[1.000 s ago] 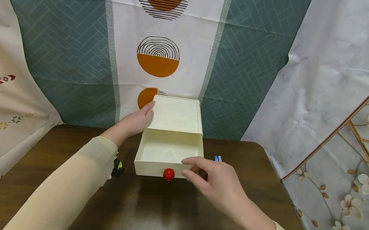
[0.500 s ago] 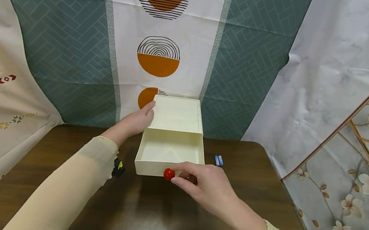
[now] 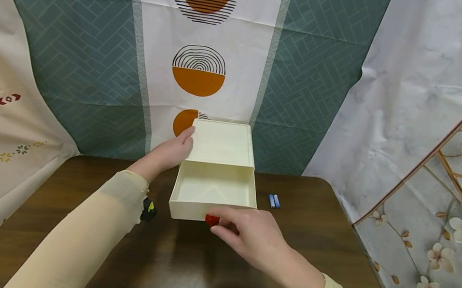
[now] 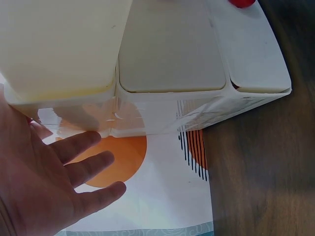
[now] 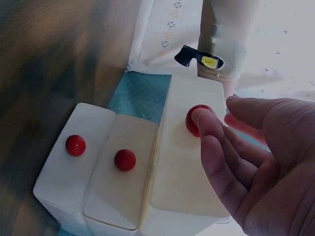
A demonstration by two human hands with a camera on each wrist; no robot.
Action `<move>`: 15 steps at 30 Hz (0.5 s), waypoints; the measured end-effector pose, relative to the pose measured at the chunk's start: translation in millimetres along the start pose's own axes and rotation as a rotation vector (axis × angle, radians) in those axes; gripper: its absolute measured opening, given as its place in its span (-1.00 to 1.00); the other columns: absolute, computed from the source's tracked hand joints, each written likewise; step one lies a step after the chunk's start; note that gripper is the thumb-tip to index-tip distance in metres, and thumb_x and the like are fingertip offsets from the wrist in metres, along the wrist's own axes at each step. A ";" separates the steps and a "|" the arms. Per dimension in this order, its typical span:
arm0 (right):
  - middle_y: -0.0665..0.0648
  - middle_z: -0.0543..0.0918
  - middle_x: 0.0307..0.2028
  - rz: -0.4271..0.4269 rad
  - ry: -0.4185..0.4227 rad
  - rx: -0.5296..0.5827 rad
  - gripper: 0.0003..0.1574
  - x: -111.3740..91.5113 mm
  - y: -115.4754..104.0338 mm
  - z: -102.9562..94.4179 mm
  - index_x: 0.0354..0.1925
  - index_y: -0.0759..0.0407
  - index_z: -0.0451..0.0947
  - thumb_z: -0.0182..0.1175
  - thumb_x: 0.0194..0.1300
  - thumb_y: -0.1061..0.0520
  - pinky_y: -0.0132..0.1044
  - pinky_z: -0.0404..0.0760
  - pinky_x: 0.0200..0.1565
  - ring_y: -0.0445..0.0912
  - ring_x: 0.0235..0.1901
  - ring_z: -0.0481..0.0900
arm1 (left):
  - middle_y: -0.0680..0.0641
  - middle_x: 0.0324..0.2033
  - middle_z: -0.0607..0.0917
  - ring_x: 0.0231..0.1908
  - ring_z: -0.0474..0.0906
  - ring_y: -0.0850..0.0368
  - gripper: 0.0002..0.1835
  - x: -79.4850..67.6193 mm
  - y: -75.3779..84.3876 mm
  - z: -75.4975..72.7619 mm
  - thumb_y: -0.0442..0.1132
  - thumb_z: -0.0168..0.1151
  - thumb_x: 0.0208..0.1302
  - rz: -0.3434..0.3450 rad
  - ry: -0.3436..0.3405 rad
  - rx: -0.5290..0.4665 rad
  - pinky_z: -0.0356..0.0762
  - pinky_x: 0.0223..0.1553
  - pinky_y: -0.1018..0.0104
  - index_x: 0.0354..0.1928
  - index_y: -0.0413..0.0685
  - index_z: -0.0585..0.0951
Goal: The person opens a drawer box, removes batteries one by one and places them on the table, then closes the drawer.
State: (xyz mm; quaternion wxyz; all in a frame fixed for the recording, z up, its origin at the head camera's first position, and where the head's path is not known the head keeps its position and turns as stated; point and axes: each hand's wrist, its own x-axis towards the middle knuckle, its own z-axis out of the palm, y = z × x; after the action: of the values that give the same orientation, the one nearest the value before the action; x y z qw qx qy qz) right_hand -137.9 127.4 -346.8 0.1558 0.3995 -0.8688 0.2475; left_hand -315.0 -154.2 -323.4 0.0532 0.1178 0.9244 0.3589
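Observation:
A cream drawer unit stands at the far side of the table, its top drawer pulled out and bare inside. My left hand rests against the unit's left side; in the left wrist view several of its fingers are straight and spread, and its thumb is hidden. My right hand is at the drawer front, its index fingertip over the red knob. In the right wrist view the index finger touches that knob, the other fingers are bent, and the thumb stands apart from it.
Two blue and white batteries lie on the brown table right of the unit. Two lower drawers show in the right wrist view, each with a red knob. Patterned cloth hangs behind and at both sides.
My right hand has moved left along the drawer front to the red knob, bringing the batteries into full sight. The left hand and the drawer look unmoved.

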 end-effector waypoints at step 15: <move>-0.20 0.85 -0.12 0.006 0.034 -0.029 -0.67 2.0 5.0 10.6 0.10 -0.11 0.82 0.56 0.41 0.13 -0.29 0.75 -0.18 -0.35 -0.23 0.77 | -0.16 0.78 -0.07 0.71 -0.01 -0.22 -0.25 -3.1 2.5 -0.4 0.12 -0.51 0.78 -0.002 -0.001 0.009 -0.09 0.69 -0.17 0.83 0.05 -0.21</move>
State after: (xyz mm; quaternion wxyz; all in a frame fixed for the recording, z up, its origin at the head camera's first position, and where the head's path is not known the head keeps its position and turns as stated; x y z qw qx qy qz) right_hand -143.8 123.1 -356.1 0.1755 0.3904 -0.8708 0.2420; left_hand -311.6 -153.5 -321.4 0.0535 0.1172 0.9261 0.3545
